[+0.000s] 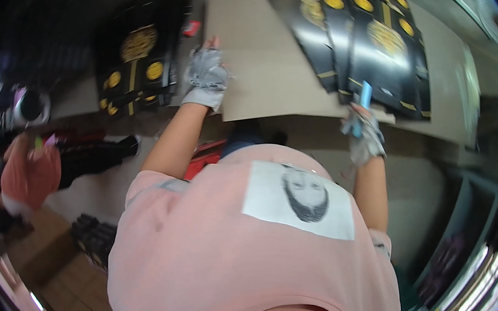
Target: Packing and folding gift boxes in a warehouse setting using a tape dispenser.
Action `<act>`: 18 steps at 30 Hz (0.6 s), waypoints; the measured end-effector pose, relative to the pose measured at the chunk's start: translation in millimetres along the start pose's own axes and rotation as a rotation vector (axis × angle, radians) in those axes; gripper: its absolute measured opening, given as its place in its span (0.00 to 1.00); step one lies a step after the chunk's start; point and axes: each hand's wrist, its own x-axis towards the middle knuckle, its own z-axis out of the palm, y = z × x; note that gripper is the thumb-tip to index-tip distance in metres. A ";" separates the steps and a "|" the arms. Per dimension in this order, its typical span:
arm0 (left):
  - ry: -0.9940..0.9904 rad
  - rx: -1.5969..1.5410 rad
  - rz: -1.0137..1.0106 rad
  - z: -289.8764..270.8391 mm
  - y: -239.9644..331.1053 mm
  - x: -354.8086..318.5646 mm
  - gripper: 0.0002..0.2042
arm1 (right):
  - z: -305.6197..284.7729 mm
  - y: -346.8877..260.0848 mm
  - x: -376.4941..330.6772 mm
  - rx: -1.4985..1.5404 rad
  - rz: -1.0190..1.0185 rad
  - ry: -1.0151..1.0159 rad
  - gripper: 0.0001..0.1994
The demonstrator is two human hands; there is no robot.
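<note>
We see left hand (208, 74), gloved, resting flat and open on near-left part of cardboard sheet (263, 62). Right hand (363, 135), gloved, clenched round blue tool (363, 100) at sheet's near-right edge. Black-gold flattened boxes (364, 38) overlap sheet's right side.

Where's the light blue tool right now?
In the head view, right side: the right hand holds the light blue tool at the near edge of the fanned black-and-gold sheets.
</note>
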 end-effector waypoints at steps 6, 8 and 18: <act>-0.461 0.619 -0.428 -80.2 -130.2 -62.5 0.37 | 12.3 35.5 -26.3 0.090 0.078 -0.120 0.12; -0.549 0.584 -0.389 -75.8 -149.1 -80.7 0.37 | 15.8 53.7 -9.9 -0.034 0.104 -0.192 0.13; -0.141 0.582 -0.100 -74.3 -89.2 -108.4 0.21 | 83.8 52.7 -8.6 -0.544 0.016 -0.397 0.14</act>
